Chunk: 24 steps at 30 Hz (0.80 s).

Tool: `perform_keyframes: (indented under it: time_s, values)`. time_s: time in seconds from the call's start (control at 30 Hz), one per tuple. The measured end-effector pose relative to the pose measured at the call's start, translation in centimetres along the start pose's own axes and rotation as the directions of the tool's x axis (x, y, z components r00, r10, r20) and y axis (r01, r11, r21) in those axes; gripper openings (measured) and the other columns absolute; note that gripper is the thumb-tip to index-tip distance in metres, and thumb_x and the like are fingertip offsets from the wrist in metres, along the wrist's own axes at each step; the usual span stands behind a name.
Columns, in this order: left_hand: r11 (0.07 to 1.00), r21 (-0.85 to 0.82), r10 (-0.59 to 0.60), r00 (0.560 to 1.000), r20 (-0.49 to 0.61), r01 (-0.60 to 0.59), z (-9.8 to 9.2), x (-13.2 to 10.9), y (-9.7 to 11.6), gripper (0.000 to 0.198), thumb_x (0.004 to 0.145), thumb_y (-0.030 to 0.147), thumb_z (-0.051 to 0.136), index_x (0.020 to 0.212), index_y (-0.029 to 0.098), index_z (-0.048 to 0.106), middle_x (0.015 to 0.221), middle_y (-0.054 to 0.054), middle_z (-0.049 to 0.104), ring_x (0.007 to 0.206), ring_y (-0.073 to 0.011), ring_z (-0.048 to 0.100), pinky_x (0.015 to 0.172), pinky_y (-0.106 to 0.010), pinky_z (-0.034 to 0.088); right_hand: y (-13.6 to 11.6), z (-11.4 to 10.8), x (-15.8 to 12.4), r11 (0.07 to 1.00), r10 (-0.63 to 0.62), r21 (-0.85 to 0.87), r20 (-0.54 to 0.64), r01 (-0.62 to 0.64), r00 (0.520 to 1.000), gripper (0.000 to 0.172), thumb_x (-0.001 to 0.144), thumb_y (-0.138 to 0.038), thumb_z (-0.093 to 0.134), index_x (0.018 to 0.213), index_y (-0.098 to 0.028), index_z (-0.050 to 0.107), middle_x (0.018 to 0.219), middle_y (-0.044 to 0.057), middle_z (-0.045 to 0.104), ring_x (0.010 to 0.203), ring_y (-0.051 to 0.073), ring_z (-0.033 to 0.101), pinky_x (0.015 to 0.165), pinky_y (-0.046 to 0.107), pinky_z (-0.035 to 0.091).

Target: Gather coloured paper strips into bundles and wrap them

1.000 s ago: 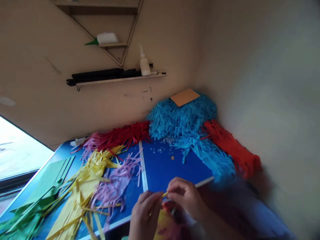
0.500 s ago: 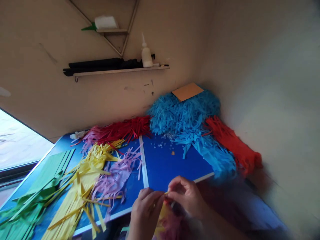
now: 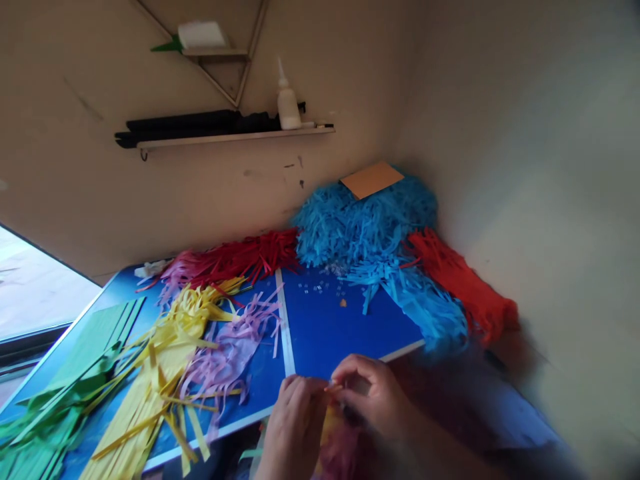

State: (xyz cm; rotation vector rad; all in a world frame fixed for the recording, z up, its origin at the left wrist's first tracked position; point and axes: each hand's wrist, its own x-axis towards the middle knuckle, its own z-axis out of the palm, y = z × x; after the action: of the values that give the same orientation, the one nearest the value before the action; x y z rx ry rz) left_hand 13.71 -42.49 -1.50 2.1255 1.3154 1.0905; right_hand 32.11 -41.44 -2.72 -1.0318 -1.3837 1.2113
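Just past the table's front edge, my left hand (image 3: 296,423) and my right hand (image 3: 373,393) meet, fingertips pinched close together. Between them is a small twist of orange-yellow tissue paper (image 3: 332,388). Below my fingers hang yellow and dark pink tissue paper strips (image 3: 340,443), blurred and partly hidden by the hands. Left of the hands on the table lie a fringed lilac tissue bundle (image 3: 225,357) and a yellow fringed bundle (image 3: 165,360).
Green tissue strips (image 3: 95,347) lie at the left of the blue table (image 3: 345,340). Red fringe (image 3: 240,257) and a blue fringe heap (image 3: 360,220) with an orange card (image 3: 373,179) stand along the wall. More red fringe (image 3: 460,280) lies right. A shelf (image 3: 235,137) carries a glue bottle (image 3: 289,107).
The view has shifted slightly. My hands stay together, and my left hand has turned a little, with its fingers closer over the tissue twist.
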Motion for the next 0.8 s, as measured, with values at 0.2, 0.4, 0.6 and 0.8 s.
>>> perform_keyframes:
  time_s: [0.2, 0.4, 0.6, 0.8]
  values:
    - [1.0, -0.004, 0.02, 1.0, -0.019, -0.021, 0.0, 0.1, -0.7, 0.01, 0.092, 0.03, 0.055, 0.096, 0.025, 0.064, 0.081, -0.002, 0.068, 0.076, -0.016, 0.068, 0.064, -0.024, 0.055, 0.3, -0.3, 0.2, 0.996, 0.073, 0.053, 0.003, -0.073, 0.997, 0.011, 0.079, -0.026, 0.075, 0.087, -0.021, 0.072, 0.081, 0.001, 0.072, 0.075, 0.016, 0.068, 0.072, 0.025, 0.053]
    - [0.974, 0.131, 0.178, 0.982, 0.058, -0.184, -0.7, 0.9, -0.5, 0.013, 0.088, 0.033, 0.063, 0.099, 0.026, 0.067, 0.089, -0.004, 0.072, 0.081, -0.0183, 0.069, 0.076, -0.031, 0.056, 0.2, -0.4, 0.0, 0.988, -0.046, -0.151, -0.039, 0.039, 0.998, 0.018, 0.078, -0.02, 0.073, 0.095, -0.025, 0.072, 0.081, -0.001, 0.073, 0.074, 0.015, 0.068, 0.072, 0.024, 0.053]
    - [0.944, 0.191, 0.27, 0.962, 0.028, -0.27, -1.5, 1.8, 0.0, 0.007, 0.089, 0.024, 0.06, 0.084, 0.024, 0.066, 0.077, 0.0, 0.071, 0.072, -0.0148, 0.066, 0.082, -0.033, 0.053, -0.6, -0.2, -0.1, 0.953, -0.147, -0.276, -0.054, 0.127, 0.988, 0.015, 0.08, -0.02, 0.07, 0.094, -0.026, 0.071, 0.079, -0.001, 0.073, 0.073, 0.015, 0.067, 0.072, 0.024, 0.053]
    - [0.915, 0.231, 0.353, 0.933, -0.067, -0.329, -1.2, 1.1, 0.2, 0.014, 0.088, 0.022, 0.061, 0.101, 0.026, 0.066, 0.094, -0.003, 0.074, 0.088, -0.018, 0.069, 0.09, -0.035, 0.052, -1.5, 0.5, -0.3, 0.893, -0.268, -0.379, -0.017, 0.241, 0.963, 0.015, 0.086, -0.021, 0.065, 0.1, -0.025, 0.069, 0.082, 0.001, 0.072, 0.076, 0.016, 0.067, 0.071, 0.024, 0.054]
